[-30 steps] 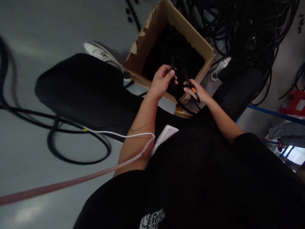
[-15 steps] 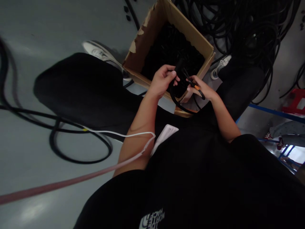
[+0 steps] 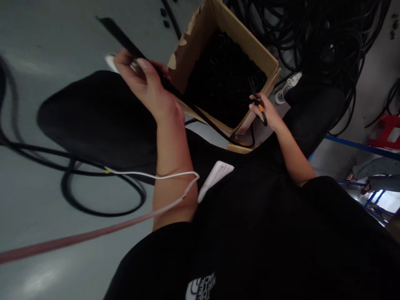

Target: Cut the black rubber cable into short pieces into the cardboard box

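Note:
My left hand (image 3: 145, 81) is closed around a black cable (image 3: 208, 121) at the left of the cardboard box (image 3: 259, 43). The cable's flat-looking dark end points to the upper left, and the rest runs along the box's near edge toward my lap. At the box's right rim, my right hand (image 3: 264, 109) holds scissors (image 3: 258, 102) with black and orange handles; the blades point up over the box and look slightly parted. Many small black pieces (image 3: 221, 79) lie inside the box; their shape is too dark to make out.
Coiled black cables (image 3: 328, 46) heap at the upper right. A looped cable (image 3: 103, 214) lies on the floor at left. A white cord (image 3: 150, 176) crosses my left arm. At far right are a red object (image 3: 383, 133), a blue bar (image 3: 359, 146) and another person's legs (image 3: 375, 173).
My left hand has moved from above the box to the left, drawing the cable out straight. The scissors have shifted slightly right, away from the cable, with my right hand.

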### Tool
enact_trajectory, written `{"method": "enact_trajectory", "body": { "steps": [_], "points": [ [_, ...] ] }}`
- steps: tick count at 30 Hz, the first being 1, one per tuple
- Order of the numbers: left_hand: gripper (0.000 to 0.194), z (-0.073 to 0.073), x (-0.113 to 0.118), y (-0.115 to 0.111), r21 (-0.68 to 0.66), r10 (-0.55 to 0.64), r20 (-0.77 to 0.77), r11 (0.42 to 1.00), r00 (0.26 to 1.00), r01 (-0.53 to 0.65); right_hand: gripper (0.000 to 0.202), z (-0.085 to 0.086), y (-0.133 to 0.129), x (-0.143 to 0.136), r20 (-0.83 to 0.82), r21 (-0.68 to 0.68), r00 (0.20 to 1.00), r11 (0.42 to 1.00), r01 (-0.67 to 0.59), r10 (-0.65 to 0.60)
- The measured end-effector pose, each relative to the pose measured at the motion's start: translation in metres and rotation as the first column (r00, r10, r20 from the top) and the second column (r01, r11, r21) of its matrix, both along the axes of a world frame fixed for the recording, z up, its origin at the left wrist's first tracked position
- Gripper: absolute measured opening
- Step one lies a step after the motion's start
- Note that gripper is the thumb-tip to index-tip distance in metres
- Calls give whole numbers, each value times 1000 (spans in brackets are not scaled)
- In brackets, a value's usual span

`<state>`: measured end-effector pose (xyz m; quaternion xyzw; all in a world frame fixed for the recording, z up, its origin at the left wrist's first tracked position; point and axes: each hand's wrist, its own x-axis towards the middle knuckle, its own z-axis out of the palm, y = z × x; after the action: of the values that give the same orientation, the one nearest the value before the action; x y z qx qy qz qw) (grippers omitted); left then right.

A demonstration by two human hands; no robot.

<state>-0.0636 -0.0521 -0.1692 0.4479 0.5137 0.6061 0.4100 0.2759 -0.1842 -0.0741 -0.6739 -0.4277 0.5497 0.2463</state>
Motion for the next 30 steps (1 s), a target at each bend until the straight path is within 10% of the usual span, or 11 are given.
{"method": "enact_trajectory", "body": {
  "steps": [8, 18, 24, 30],
  "points": [
    [76, 28, 60, -47, -310, -613, -262, 785, 745, 536, 52, 31, 3, -16, -63, 97, 968, 967, -237, 243],
    [75, 47, 78, -63, -366, -651, -260, 750, 713, 551, 41, 5, -10, -14, -143, 59, 954, 964, -258, 264],
    [74, 61, 73, -50, -369, -616, -241, 773, 750, 516, 51, 4, -48, -42, -673, -28, 656, 875, -484, 342],
    [74, 74, 75, -49, -380, -616, -224, 769, 756, 514, 74, 4, -74, -64, -843, -19, 444, 807, -591, 305]
  ]
}}
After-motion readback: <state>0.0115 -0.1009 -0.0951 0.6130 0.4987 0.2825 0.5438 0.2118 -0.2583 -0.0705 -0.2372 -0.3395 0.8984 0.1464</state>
